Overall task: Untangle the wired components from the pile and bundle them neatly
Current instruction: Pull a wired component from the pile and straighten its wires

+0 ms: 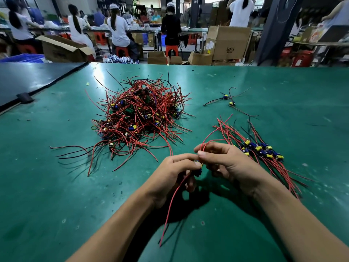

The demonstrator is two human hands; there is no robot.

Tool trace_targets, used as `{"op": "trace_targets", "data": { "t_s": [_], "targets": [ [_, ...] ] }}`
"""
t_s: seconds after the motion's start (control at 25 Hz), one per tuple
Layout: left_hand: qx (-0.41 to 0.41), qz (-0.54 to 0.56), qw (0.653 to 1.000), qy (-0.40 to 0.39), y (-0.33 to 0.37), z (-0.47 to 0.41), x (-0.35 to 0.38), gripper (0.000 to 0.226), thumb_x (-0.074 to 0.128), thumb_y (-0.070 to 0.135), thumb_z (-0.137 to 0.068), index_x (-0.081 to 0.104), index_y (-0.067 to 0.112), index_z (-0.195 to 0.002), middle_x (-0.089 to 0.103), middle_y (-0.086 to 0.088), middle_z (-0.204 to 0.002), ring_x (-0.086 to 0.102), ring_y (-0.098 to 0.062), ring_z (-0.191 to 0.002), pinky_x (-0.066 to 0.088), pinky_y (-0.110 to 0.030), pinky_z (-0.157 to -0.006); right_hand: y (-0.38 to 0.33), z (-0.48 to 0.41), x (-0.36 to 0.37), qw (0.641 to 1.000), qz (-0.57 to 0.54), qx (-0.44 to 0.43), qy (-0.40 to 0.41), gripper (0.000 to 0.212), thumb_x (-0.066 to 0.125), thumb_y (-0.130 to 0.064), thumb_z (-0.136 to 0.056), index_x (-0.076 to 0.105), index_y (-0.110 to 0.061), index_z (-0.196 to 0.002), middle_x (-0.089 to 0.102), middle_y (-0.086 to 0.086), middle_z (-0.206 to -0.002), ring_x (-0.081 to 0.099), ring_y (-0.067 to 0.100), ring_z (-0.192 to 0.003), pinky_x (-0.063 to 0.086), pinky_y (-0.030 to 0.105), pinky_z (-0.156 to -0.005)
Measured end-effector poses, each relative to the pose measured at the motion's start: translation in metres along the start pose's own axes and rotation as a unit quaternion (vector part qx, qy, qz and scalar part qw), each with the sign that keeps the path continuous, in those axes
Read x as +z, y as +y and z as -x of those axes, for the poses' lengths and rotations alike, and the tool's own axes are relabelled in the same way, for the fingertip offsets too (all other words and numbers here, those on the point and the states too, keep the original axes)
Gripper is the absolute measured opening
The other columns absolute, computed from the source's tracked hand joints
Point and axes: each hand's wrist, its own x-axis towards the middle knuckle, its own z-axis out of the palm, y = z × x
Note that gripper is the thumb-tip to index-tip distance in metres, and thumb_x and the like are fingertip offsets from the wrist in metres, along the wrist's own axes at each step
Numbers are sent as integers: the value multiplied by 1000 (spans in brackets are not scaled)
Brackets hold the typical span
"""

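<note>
The tangled pile [139,114] sat on the green counter [47,195]. Right of the pile and nearer you, your left hand [173,173] curled its fingers round a small wired component [198,165], whose red lead trailed toward you. Your right hand [226,163], farther right of the pile, pinched another red lead of that component. Rightmost of the pile lay the aligned bundle [260,150]. Beyond the pile, workers [119,29] sat among cardboard boxes [228,44].

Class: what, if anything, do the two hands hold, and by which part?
One wired component: the left hand grips its small body; the right hand pinches its red lead just above.
</note>
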Motion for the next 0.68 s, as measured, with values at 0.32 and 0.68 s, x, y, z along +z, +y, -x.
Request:
{"op": "trace_targets", "data": {
  "t_s": [0.32,0.68],
  "targets": [
    [-26,34,999,1,1,2,6,26,49,21,-98,66,2,-105,63,-19,-61,61,-28,-53,52,-26,-57,5,-5,9,990,-36,-68,114,23,81,-41,-64,77,-21,-76,64,-3,-64,47,6,-48,38,15,-44],
    [-10,33,999,36,0,1,7,15,65,20,-87,72,7,-84,72,-20,-80,70,-30,-66,59,-35,-64,4,-4,11,990,43,-89,96,28,72,-46,-76,76,-18,-73,55,-3,-57,38,8,-45,33,16,-43]
  ]
}}
